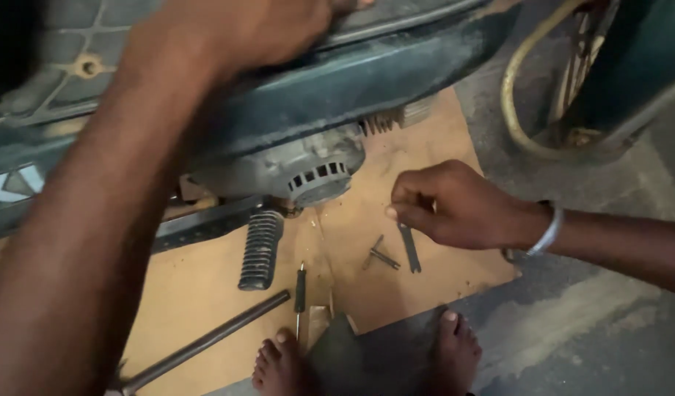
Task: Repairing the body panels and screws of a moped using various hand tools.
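My left hand (pixel 242 29) lies flat on the green motorbike seat (pixel 396 66), holding nothing. A footrest (pixel 260 249) and screwdriver (pixel 300 290) lie on cardboard (pixel 198 301). My right hand (pixel 455 205) pinches a small flat spanner (pixel 409 248), its end touching the cardboard.

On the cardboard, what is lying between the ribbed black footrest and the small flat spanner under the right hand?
In the head view, a dark-handled screwdriver and a small bent metal piece lie between the footrest and the spanner.

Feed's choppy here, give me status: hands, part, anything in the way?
Left hand braced on motorbike body. Right hand pinching small flat metal tool over cardboard. Loose pin, screwdriver alongside.
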